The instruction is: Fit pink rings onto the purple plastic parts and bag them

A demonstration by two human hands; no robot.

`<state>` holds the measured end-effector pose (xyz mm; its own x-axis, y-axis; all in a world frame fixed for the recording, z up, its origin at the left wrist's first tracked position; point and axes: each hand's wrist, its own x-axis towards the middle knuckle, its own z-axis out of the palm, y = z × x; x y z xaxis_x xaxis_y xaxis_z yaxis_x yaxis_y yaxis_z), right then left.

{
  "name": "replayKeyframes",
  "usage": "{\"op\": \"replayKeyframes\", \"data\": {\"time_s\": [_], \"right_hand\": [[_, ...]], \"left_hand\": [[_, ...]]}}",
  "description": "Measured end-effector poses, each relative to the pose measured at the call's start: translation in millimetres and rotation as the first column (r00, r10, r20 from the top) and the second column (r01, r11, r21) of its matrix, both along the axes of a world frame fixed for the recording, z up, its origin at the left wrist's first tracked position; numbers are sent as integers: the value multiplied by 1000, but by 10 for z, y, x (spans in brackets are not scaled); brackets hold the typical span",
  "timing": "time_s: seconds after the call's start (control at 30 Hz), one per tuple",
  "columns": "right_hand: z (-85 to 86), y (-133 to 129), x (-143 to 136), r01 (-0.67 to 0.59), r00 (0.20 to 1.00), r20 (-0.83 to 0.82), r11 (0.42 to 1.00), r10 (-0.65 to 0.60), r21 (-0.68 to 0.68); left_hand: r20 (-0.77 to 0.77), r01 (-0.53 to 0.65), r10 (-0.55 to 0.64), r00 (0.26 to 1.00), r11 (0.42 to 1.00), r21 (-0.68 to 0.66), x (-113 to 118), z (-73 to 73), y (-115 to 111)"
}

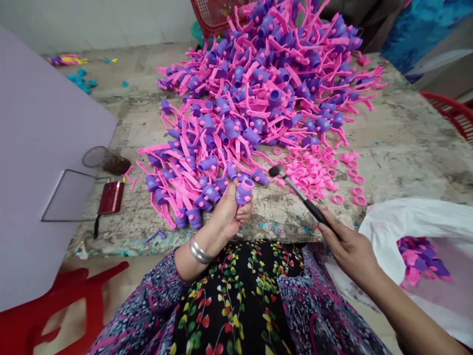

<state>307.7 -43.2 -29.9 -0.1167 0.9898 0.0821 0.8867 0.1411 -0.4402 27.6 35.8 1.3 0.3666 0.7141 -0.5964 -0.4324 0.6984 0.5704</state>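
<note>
In my left hand (231, 212) I grip a purple plastic toy part (243, 193) with a pink ring at its top opening; most of its lower end is hidden by my fingers. My right hand (342, 241) is closed around the black handle of a small hammer (295, 190). The hammer's dark head is raised to the right of the toy part, apart from it. Beyond the hammer lies a heap of loose pink rings (312, 172). A large pile of purple parts with long pink arms (229, 125) spreads over the table past my left hand.
On the worn table (399, 148), a glass with dark contents (107, 160) and a red phone-like object (111, 197) sit at left. A white bag (421, 217) holding purple and pink pieces is at right. A red basket (218, 15) stands behind the pile; a red chair (88, 305) is lower left.
</note>
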Motion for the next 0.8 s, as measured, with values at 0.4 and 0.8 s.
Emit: {"op": "replayKeyframes", "data": {"time_s": [0.4,0.8], "right_hand": [[34,240,-624,-296,939,-142,947,313,127],[380,394,52,509,-111,-919,773,-377,-379]], "left_hand": [[-237,54,8,972,966,252,182,28,-216],[-768,721,10,640,338,605,-57,259,-158]]}}
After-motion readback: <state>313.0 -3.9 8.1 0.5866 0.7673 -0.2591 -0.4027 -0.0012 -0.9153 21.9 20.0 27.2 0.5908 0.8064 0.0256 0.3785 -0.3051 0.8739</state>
